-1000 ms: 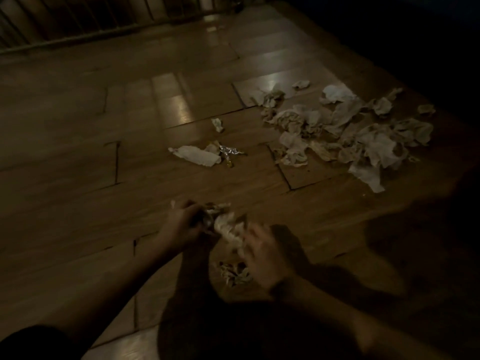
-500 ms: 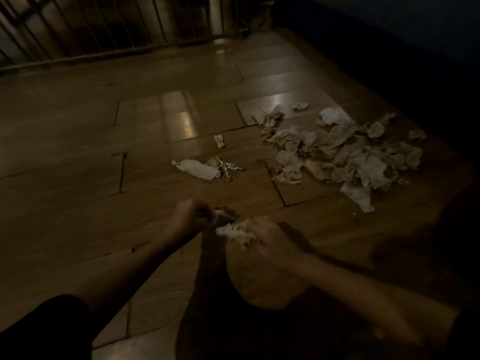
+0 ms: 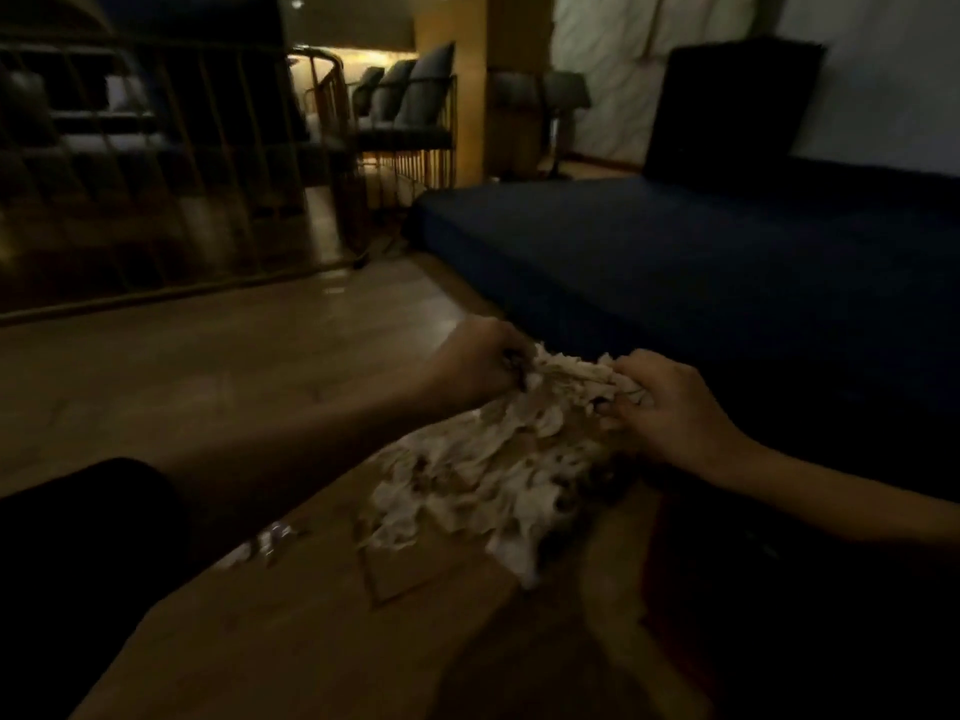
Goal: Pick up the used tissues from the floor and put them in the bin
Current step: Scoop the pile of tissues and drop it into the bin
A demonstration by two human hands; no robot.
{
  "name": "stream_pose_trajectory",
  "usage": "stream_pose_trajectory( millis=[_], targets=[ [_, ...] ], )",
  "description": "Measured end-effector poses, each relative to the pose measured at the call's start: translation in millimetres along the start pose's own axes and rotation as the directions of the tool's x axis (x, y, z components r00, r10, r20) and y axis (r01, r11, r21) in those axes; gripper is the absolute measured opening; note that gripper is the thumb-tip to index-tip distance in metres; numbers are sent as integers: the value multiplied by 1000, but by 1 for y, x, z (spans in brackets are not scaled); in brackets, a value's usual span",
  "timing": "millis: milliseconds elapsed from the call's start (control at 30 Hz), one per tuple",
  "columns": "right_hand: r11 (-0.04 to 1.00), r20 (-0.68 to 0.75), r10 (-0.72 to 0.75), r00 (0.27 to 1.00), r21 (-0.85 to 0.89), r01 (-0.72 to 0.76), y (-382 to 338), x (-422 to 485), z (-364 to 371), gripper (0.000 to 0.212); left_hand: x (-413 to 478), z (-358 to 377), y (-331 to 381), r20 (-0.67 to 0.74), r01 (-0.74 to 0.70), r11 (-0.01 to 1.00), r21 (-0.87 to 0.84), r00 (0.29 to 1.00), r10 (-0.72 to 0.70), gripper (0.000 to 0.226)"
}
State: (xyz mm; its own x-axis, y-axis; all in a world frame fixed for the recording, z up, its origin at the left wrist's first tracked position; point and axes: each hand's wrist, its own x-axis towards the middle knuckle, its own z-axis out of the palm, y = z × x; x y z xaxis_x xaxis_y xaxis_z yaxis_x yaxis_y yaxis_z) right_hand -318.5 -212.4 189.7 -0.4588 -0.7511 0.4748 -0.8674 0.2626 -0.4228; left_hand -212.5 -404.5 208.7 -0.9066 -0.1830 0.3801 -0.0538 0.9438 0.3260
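A person's two bare hands gather a large heap of crumpled, stained white tissues (image 3: 498, 475) on a dim, glossy wooden plank floor (image 3: 218, 356), seen from a camera worn on the head. The left hand (image 3: 480, 363) is clenched on the far left edge of the heap, its fingers curled into the paper, while the right hand (image 3: 670, 407) grasps the far right edge, knuckles up, so that the upper part of the heap is bunched and stretched between the two. The rest of the tissues spread downward and toward the camera, lying on the floor boards; whether the gripped part is lifted clear of the floor cannot be told in the blur. Just left of the heap, near the left forearm, lies a small crinkled silvery wrapper (image 3: 265, 543), apart from the tissues. A dark sleeve (image 3: 78, 537) covers the left upper arm at the lower left. Beyond the hands runs a low, dark blue upholstered sofa seat (image 3: 701, 252) with a black cushion (image 3: 727, 111) leaning at its back. To the left stands a dark metal railing of vertical bars (image 3: 156, 174), and farther back, under warm light, a row of grey padded chairs (image 3: 410, 96).
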Motion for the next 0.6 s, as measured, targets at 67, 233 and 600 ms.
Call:
stream_pose_trajectory(
  millis=[67,233,600],
  targets=[
    [996,-50,86,995,-34,-88,33,-17,-36,11,41,15,52,-25,-92,996,-21,996,91,20],
    [944,-6,311,950,-114,-310,99,-66,-102,13,110,60,153,5,-190,968,-164,981,194,20],
    [863,187,498,847,-200,-464,96,-19,-127,25,140,72,130,176,-71,984,-165,979,100,26]
  ],
)
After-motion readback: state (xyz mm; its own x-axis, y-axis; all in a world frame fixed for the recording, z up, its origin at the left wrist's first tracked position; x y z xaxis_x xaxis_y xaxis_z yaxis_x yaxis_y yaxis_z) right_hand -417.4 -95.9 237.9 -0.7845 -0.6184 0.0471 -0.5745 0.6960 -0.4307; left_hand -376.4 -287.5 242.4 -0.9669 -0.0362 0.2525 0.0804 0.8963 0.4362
